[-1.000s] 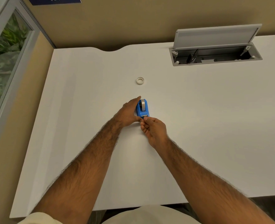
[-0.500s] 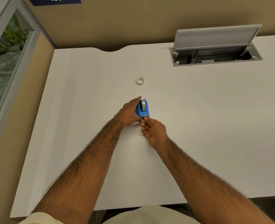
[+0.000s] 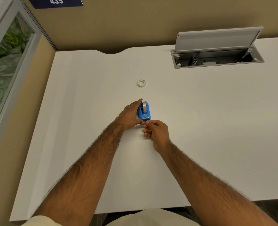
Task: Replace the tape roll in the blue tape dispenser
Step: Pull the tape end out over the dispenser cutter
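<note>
Thumb and forefinger of the right hand (image 3: 156, 131) pinched the cutter end of the blue tape dispenser (image 3: 144, 113), a closed grip. The left hand (image 3: 129, 115) lay straight-fingered along its side, bracing it on the bench (image 3: 208, 128). A tape roll (image 3: 144, 105) sat inside, with a white ring (image 3: 141, 83) well beyond. Probably the tape's end was being handled; next, a steady pull.

The white tabletop (image 3: 208, 131) carries a blue tape dispenser (image 3: 144, 113), standing just right of the left grip (image 3: 129, 116) and touching the right grip (image 3: 157, 130) at its near end. A small tape ring (image 3: 141, 83) lies beyond both grips, apart.
</note>
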The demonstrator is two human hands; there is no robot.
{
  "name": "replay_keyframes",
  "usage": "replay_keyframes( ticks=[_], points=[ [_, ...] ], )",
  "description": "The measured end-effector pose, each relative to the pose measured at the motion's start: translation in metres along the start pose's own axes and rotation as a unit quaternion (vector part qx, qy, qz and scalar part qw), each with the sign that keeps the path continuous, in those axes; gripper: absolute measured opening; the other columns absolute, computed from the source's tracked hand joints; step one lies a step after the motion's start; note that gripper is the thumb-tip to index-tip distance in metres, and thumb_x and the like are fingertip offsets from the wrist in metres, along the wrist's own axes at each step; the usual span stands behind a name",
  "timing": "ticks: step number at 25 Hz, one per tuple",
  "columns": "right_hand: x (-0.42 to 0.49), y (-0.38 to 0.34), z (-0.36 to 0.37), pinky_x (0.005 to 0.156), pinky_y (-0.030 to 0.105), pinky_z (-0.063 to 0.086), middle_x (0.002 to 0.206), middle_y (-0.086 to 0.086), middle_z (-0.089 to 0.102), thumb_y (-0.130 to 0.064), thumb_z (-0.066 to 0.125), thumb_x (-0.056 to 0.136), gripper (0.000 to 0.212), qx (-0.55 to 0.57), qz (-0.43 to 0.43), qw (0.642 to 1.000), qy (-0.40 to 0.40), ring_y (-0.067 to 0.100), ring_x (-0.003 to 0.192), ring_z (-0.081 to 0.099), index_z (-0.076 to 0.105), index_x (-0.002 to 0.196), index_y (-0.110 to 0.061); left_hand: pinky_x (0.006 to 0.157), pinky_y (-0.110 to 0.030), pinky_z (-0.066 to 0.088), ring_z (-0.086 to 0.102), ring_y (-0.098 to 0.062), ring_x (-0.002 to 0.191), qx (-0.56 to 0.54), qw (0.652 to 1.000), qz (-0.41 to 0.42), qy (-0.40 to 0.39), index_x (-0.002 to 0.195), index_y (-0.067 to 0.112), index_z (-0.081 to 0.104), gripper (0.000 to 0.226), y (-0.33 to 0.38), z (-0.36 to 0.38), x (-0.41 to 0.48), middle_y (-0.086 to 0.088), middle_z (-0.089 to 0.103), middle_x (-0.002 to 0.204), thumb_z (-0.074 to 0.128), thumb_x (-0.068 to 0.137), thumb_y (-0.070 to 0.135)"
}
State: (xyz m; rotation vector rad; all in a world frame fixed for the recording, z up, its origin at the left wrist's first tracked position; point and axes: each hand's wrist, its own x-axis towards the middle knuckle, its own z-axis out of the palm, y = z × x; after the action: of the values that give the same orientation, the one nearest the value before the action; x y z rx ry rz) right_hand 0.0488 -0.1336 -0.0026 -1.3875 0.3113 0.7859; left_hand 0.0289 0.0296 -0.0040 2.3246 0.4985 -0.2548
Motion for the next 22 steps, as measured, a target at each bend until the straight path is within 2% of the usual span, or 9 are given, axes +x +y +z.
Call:
replay_keyframes(
  ticks=[4, 9, 12, 15, 17, 22],
  points=[
    [0.0, 0.002, -0.003, 0.058, 0.031, 0.058, 0.084, 0.016, 0.072, -0.007, 0.06, 0.094, 0.012, -0.026, -0.016, 0.999, 0.019, 0.02, 0.061, 0.066, 0.067, 0.101, -0.001, 0.111, -0.042, 0.032, 0.033, -0.022, 0.14, 0.002, 1.0, -0.002, 0.002, 0.154, 0.029, 0.017, 0.103, -0.001, 0.001, 0.001, 0.002, 0.031, 0.158, 0.083, 0.075, 0.033],
    [0.001, 0.001, -0.006, 0.062, 0.033, 0.06, 0.092, 0.02, 0.072, -0.01, 0.058, 0.095, 0.014, -0.028, 0.004, 1.0, 0.012, 0.024, 0.066, 0.069, 0.065, 0.104, -0.001, 0.111, -0.042, 0.031, 0.033, -0.022, 0.141, 0.005, 1.0, -0.003, 0.002, 0.155, 0.029, 0.016, 0.106, -0.003, 0.003, 0.002, 0.002, 0.031, 0.158, 0.084, 0.074, 0.035],
    [-0.001, -0.005, -0.001, 0.069, 0.038, 0.059, 0.093, 0.016, 0.074, -0.028, 0.063, 0.094, 0.026, -0.009, 0.028, 1.0, -0.01, 0.024, 0.069, 0.069, 0.069, 0.104, -0.004, 0.112, -0.042, 0.031, 0.032, -0.022, 0.141, 0.007, 1.0, 0.0, 0.002, 0.155, 0.03, 0.015, 0.104, -0.004, 0.002, 0.001, 0.004, 0.03, 0.159, 0.081, 0.076, 0.036],
    [-0.002, -0.014, 0.009, 0.066, 0.034, 0.06, 0.083, 0.011, 0.075, -0.048, 0.071, 0.085, 0.045, -0.003, 0.052, 0.999, 0.011, 0.021, 0.067, 0.069, 0.073, 0.096, -0.003, 0.111, -0.041, 0.03, 0.032, -0.022, 0.141, 0.005, 1.0, 0.009, 0.003, 0.155, 0.028, 0.015, 0.099, -0.003, 0.002, 0.0, 0.003, 0.03, 0.159, 0.078, 0.079, 0.035],
    [-0.001, -0.019, 0.014, 0.064, 0.033, 0.061, 0.084, 0.013, 0.075, -0.044, 0.075, 0.083, 0.044, 0.007, 0.073, 0.997, 0.032, 0.021, 0.066, 0.069, 0.073, 0.095, -0.001, 0.111, -0.039, 0.03, 0.033, -0.022, 0.141, 0.003, 1.0, 0.011, 0.006, 0.155, 0.028, 0.016, 0.097, -0.003, 0.002, 0.0, 0.003, 0.03, 0.158, 0.077, 0.081, 0.033],
    [-0.001, -0.021, 0.023, 0.065, 0.032, 0.06, 0.087, 0.013, 0.074, -0.014, 0.069, 0.091, 0.022, 0.046, 0.107, 0.992, 0.047, 0.019, 0.066, 0.069, 0.069, 0.106, 0.001, 0.114, -0.043, 0.028, 0.03, -0.022, 0.142, -0.004, 1.0, 0.008, 0.002, 0.155, 0.029, 0.016, 0.094, -0.002, 0.0, -0.002, 0.003, 0.029, 0.159, 0.075, 0.082, 0.031]
  ],
)
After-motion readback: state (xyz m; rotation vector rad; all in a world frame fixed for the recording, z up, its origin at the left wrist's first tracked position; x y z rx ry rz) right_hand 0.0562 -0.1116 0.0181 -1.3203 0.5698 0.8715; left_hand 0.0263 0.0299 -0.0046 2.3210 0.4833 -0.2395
